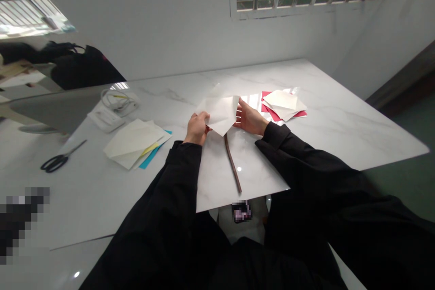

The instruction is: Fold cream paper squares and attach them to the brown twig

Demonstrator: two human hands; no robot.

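Note:
A cream-coloured sheet of paper is held up above the table in front of me, one corner pointing towards me. My left hand pinches its left side, thumb on top and the other fingers partly hidden beneath. At the right edge, my right hand has its thumb by the upper corner and its fingers reaching behind the paper. A thin, dark brown stick, slightly bent, lies on the table with its far end hidden under the sheet.
On the marble-patterned table, a cream and red paper stack lies right. Left are cream, yellow and blue papers, black-handled scissors and a white object with a coiled cable. A wall stands behind.

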